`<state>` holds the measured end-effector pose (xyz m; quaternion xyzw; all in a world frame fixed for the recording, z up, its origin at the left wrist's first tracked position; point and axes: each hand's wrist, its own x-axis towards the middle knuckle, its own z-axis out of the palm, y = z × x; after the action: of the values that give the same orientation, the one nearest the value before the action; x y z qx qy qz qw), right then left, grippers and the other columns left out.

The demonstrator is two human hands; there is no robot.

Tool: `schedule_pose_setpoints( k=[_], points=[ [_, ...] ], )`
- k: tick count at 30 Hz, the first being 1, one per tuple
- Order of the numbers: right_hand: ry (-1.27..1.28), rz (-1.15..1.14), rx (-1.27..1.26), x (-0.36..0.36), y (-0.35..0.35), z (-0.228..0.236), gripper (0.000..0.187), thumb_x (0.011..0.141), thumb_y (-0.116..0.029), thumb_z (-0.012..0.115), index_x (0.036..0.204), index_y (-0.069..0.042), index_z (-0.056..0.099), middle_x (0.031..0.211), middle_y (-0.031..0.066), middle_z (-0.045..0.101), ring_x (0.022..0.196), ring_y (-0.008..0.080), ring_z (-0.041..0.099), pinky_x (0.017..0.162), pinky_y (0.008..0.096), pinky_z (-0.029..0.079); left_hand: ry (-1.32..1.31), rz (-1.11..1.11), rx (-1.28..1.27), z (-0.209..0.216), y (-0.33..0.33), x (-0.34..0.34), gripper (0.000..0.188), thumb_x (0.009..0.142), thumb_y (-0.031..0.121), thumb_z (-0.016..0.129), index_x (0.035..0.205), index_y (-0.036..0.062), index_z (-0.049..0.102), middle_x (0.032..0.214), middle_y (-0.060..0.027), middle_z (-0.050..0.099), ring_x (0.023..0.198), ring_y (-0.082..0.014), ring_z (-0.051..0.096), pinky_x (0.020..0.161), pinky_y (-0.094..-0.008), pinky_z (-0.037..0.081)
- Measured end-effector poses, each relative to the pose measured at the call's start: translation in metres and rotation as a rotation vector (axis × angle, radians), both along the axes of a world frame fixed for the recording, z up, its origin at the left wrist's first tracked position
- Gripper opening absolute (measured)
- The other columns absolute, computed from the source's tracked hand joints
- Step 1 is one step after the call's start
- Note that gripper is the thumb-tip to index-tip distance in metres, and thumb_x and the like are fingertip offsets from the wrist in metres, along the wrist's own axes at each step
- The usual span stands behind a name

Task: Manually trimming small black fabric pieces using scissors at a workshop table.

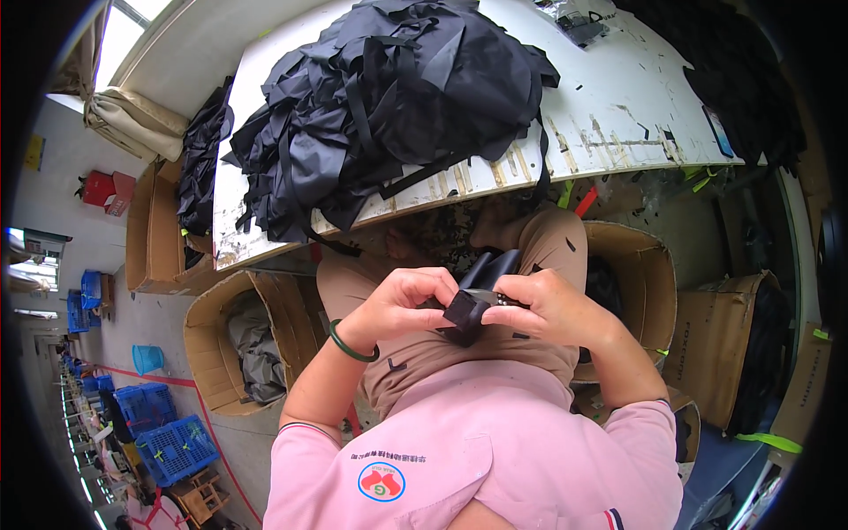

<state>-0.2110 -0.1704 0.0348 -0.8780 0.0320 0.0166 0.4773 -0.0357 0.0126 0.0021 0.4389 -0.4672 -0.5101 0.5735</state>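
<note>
The left hand [411, 302] and right hand [556, 307], each with a narrow, pinching grip, hold the black piece [462, 311] from opposite sides above the lap [382, 389], presumably to steady it, while the tabletop [609, 106] beyond bears a fabric pile [397, 97].

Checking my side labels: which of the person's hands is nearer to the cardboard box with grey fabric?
Left. The left hand is right of the cardboard box, not touching it; the right hand is farther right, beyond the left one.
</note>
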Motion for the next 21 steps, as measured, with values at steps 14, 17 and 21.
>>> schedule_pose_setpoints(
  k=[14,17,21],
  points=[
    [0.056,0.153,0.020,-0.004,-0.002,0.002,0.039,0.083,-0.042,0.068,0.081,-0.004,0.061,0.057,0.0132,0.056,0.054,0.0319,0.057,0.052,0.0388,0.044,0.349,-0.403,0.270,0.008,-0.011,0.024,0.009,0.079,-0.004,0.067,0.088,-0.0070,0.065,0.090,-0.0063,0.060,0.084,-0.0138,0.057,0.077,-0.0254,0.045],
    [0.037,0.167,-0.018,-0.003,0.000,0.001,0.040,0.083,-0.045,0.067,0.083,-0.005,0.061,0.059,0.0134,0.058,0.056,0.0335,0.059,0.053,0.0403,0.044,0.307,-0.470,0.306,0.004,-0.013,0.025,0.009,0.079,-0.003,0.067,0.087,-0.0071,0.065,0.089,-0.0058,0.060,0.083,-0.0132,0.057,0.076,-0.0250,0.045],
    [0.032,0.218,-0.053,0.001,0.002,0.001,0.041,0.084,-0.047,0.064,0.084,-0.006,0.061,0.061,0.0138,0.059,0.059,0.0344,0.060,0.054,0.0414,0.045,0.319,-0.520,0.335,0.003,-0.017,0.025,0.009,0.078,-0.004,0.066,0.086,-0.0070,0.065,0.088,-0.0054,0.059,0.081,-0.0128,0.057,0.075,-0.0249,0.045]
  ],
)
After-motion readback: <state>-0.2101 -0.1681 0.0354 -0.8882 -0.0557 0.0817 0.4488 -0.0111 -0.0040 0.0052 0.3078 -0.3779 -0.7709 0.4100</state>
